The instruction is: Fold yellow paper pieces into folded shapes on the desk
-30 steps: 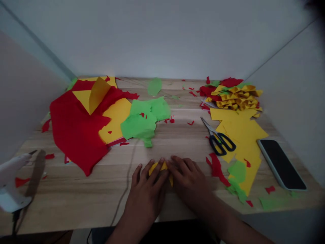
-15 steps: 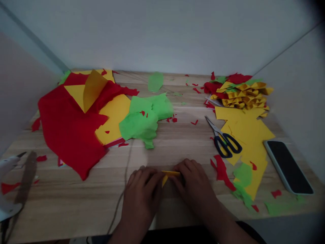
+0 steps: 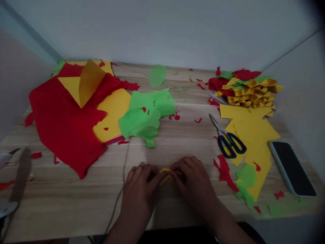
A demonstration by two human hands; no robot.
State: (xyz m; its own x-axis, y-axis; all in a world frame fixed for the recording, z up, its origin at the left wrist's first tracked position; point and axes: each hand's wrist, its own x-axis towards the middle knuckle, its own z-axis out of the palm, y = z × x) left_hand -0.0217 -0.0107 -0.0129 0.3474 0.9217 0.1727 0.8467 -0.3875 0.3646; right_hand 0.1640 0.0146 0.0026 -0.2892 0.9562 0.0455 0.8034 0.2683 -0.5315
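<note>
A small folded piece of yellow paper (image 3: 164, 179) is showing a bent, peaked outline between the hands, with one narrow arm slanting toward seven o'clock and another edge running toward three. The paper is being held in a creased shape rather than lying flat; the light is dim and the fingers are covering much of it, so the exact folds are hard to make out.

The left hand (image 3: 138, 195) is curling inward, nearly closed, its thumb and forefinger pinching the paper's left side. The right hand (image 3: 196, 184) is mirroring it, fingers bent and close together, the tips gripping the right side. The fingertips are almost meeting at the middle, low over the near part of the pale wooden desk (image 3: 86, 210).

Taking the paper as the dial's centre, a crumpled bright green paper sheet (image 3: 141, 122) is lying at eleven o'clock and a large red paper sheet (image 3: 63, 125) is spreading at ten. Scissors with dark blue handles (image 3: 220, 128) are resting at two o'clock, touching flat yellow paper pieces (image 3: 256, 135). A heap of pleated yellow paper (image 3: 254, 96) is sitting between one and two, and a dark-screened phone (image 3: 293, 169) is lying at three.
</note>
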